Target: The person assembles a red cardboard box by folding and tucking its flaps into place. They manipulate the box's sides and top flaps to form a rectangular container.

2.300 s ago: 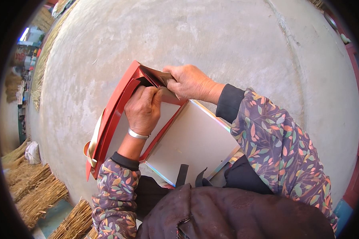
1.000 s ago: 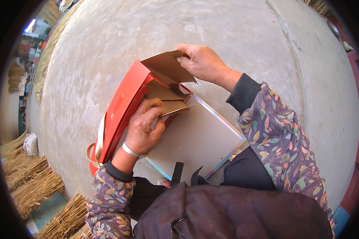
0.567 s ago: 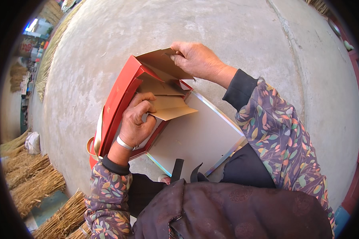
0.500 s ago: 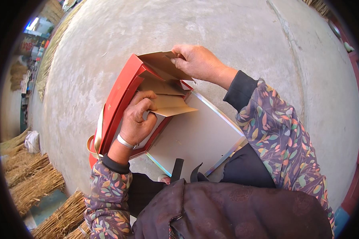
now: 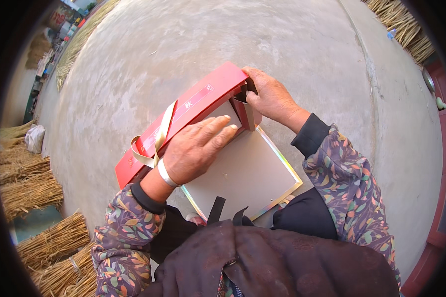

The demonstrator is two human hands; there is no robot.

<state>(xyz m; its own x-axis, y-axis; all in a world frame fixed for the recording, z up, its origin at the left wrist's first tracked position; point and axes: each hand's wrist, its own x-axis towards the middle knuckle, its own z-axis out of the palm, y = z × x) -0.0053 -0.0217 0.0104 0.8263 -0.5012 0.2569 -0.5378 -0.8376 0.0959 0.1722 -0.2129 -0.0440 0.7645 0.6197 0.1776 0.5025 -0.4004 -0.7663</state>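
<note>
The red box (image 5: pixel 193 106) lay aslant on the far side of the left hand (image 5: pixel 195 148), its far end reaching up to the right hand (image 5: pixel 270 96). From the left, its long panel was in place, with a cream ribbon (image 5: pixel 164 128) looped over it just beside the left wrist; that part looked finished. The left hand lay along the near side, fingers stretched straight and not visibly closed on anything. Just beyond its fingertips a pale inner face (image 5: pixel 226 111) showed, so the box appeared uncovered there. Nearer the body, between the hands, rested a grey board (image 5: pixel 248 173) with shiny rainbow edges. Farther right, a folded flap (image 5: pixel 244 113) stuck out just below the right hand, whose thumb and fingers were clamped on the box's end; a dark gap remained there, so that end seemed unsettled and the handling only partway done. Hidden beneath the left hand were its palm and whatever that touched; the box's left underside was in shadow, the inside behind the right thumb was too dark to read, and the board's near edge was partly covered by clothing.
</note>
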